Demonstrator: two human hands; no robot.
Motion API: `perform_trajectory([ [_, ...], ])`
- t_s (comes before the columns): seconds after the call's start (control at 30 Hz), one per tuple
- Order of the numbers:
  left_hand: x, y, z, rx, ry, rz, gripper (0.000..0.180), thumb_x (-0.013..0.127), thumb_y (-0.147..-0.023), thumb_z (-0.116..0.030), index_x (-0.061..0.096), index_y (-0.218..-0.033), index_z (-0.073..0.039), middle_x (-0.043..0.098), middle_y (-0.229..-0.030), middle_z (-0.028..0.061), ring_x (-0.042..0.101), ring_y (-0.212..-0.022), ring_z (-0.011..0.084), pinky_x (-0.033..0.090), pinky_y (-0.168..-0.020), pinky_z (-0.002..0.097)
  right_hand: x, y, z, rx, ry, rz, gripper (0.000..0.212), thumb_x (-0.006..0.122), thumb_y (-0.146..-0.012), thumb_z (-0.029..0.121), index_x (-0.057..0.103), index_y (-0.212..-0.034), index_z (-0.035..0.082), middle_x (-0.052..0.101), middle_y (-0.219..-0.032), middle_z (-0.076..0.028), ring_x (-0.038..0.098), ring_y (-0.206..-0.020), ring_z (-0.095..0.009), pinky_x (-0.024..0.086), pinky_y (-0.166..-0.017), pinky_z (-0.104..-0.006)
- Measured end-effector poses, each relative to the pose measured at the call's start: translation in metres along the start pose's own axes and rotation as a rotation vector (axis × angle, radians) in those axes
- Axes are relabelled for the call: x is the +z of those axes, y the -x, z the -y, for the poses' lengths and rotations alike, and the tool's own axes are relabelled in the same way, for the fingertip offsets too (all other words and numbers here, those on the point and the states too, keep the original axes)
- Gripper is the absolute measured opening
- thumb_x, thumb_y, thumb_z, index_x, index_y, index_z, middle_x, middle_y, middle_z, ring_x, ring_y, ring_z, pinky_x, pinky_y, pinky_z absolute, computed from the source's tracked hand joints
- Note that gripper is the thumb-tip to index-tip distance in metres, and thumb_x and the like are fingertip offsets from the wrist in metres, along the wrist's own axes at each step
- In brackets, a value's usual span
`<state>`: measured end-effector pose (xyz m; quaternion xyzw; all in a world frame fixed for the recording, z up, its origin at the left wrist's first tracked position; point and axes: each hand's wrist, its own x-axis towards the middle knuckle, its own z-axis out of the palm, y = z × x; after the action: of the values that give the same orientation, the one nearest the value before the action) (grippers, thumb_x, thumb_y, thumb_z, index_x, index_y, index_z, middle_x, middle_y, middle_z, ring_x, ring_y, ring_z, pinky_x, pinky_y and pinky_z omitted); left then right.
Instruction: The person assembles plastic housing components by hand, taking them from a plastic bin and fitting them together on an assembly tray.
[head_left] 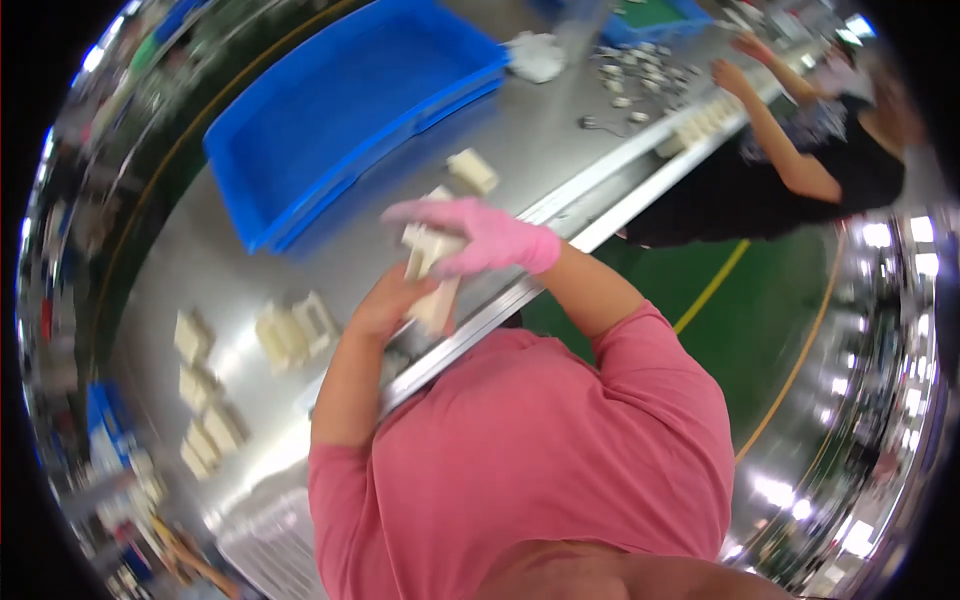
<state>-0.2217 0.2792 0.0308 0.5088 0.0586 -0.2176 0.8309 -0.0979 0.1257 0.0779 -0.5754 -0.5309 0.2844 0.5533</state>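
My bare left hand [390, 303] is closed around a cream plastic housing [436, 308] above the front edge of the metal table. My right hand [482, 236], in a pink glove, has its thumb and fingers around the upper part of the cream pieces between my hands. Whether these are one housing or two pressed together I cannot tell, because fingers and blur hide the joint. Just beyond the glove, another cream housing [472, 172] lies on the table.
A big blue bin [350, 190] stands on the metal table [250, 280] ahead. More cream housings [283, 338] lie at left, some in a row [200, 385]. A rail [590, 205] runs along the front edge. At right, a co-worker [800, 165] reaches over small scattered parts [640, 75].
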Motion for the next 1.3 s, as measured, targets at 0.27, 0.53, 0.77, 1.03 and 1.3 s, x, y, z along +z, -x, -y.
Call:
perform_trajectory([
  [0.27, -0.105, 0.024, -0.004, -0.001, -1.401, -0.607, 0.028, 0.049, -0.084, -0.022, 0.055, -0.1, -0.001, 0.058, -0.094, 0.0181, 0.056, -0.088, 0.0271, 0.043, -0.078, 0.0318, -0.058, 0.074, 0.008, 0.885, 0.805, -0.015, 0.046, 0.061, -0.067, 0.036, 0.054, -0.1, 0.004, 0.052, -0.102, -0.015, 0.051, -0.096, -0.028, 0.041, -0.079, -0.0381],
  [0.53, -0.256, 0.042, 0.086, -0.527, -1.364, -0.533, 0.026, 0.042, -0.08, -0.02, 0.06, -0.09, -0.004, 0.058, -0.093, 0.0199, 0.055, -0.089, 0.0347, 0.043, -0.077, 0.0413, -0.074, 0.033, -0.05, 0.845, 1.139, -0.212, 0.034, 0.058, -0.066, 0.026, 0.056, -0.093, 0.006, 0.056, -0.096, -0.012, 0.055, -0.088, -0.028, 0.041, -0.074, -0.0411],
  [0.77, -0.164, 0.029, 0.051, -0.116, -1.549, -0.564, 0.015, 0.058, -0.067, -0.015, 0.061, -0.075, -0.003, 0.056, -0.086, 0.0193, 0.054, -0.081, 0.0361, 0.044, -0.071, 0.0396, -0.059, -0.036, -0.136, 0.96, 1.074, 0.024, 0.057, 0.063, -0.065, 0.03, 0.043, -0.115, 0.008, 0.055, -0.106, -0.01, 0.055, -0.097, -0.027, 0.042, -0.073, -0.0419],
  [1.03, -0.142, 0.022, 0.039, -0.097, -1.493, -0.711, 0.017, 0.058, -0.069, -0.014, 0.048, -0.078, -0.003, 0.052, -0.066, 0.0128, 0.054, -0.062, 0.028, 0.044, -0.058, 0.0382, -0.058, -0.037, -0.153, 0.938, 1.08, -0.096, 0.047, 0.056, -0.075, 0.027, 0.042, -0.113, 0.003, 0.053, -0.109, -0.012, 0.056, -0.095, -0.028, 0.044, -0.072, -0.0409],
  [1.3, -0.074, 0.006, -0.006, 0.254, -0.276, -0.864, 0.021, 0.047, -0.083, -0.024, 0.052, -0.089, -0.005, 0.052, -0.081, 0.0035, 0.049, -0.076, 0.0131, 0.041, -0.065, 0.0283, -0.037, -0.031, -0.035, 0.529, 0.049, -0.005, 0.024, 0.058, -0.073, 0.023, 0.054, -0.079, 0.001, 0.054, -0.062, -0.01, 0.054, -0.059, -0.013, 0.043, -0.054, -0.0266],
])
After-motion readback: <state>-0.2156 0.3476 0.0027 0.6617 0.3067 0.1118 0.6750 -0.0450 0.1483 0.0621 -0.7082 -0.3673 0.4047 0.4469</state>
